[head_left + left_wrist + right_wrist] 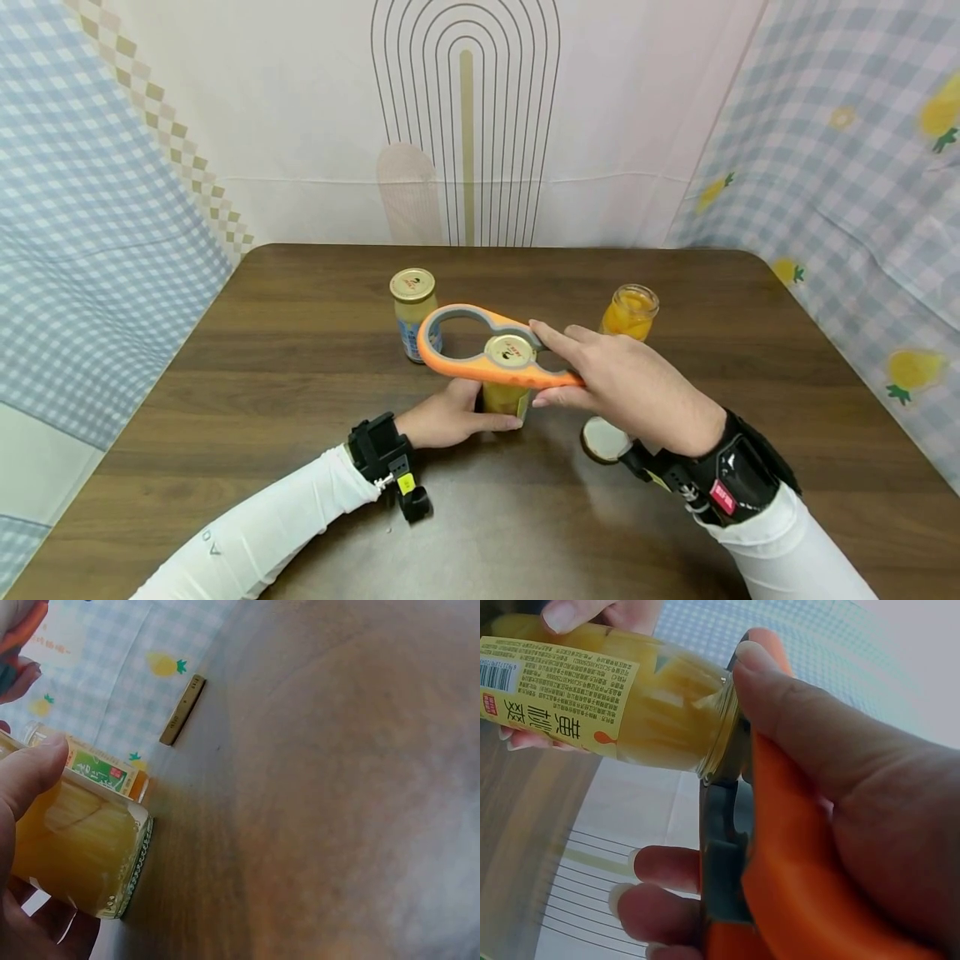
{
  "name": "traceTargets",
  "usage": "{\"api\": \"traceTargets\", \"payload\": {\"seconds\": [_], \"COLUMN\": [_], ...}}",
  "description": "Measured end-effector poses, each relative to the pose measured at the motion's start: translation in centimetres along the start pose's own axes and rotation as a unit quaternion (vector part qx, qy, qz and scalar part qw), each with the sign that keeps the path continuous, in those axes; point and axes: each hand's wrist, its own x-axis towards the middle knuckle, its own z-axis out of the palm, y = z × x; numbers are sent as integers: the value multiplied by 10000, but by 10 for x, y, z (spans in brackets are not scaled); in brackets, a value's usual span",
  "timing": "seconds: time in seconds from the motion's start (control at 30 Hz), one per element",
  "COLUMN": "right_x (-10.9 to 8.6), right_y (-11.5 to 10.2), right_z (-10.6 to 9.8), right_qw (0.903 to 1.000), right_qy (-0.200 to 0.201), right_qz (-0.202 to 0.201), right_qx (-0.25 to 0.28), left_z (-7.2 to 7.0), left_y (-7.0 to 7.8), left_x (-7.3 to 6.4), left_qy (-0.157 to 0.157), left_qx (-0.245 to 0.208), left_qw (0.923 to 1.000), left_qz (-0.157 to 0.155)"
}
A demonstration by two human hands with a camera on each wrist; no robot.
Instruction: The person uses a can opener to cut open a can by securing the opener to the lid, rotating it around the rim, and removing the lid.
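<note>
My left hand grips the glass body of a jar of yellow peaches, its thumb and fingers on opposite sides. This jar has a gold lid, and its yellow label shows in the right wrist view. An orange jar opener with grey inner edges surrounds the lid at one of its openings. My right hand holds the opener by its right end, thumb on one side and fingers on the other. In the right wrist view the opener sits at the jar's neck.
Behind the opener on the left stands another jar with a gold lid and blue label. An open jar of yellow fruit stands at the right. A loose lid lies beside my right wrist on the brown table.
</note>
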Motion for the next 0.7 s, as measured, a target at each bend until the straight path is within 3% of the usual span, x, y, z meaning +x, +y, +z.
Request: {"api": "traceTargets", "payload": {"seconds": [0.7], "right_x": [-1], "right_y": [1], "right_z": [-1], "right_qw": [9999], "right_qy": [-96], "right_qz": [68], "right_qx": [24], "left_z": [1], "left_y": [3], "left_x": [-1], "left_qy": [-17], "left_qx": [-55], "left_qw": [9999], "left_qz": [-159]}}
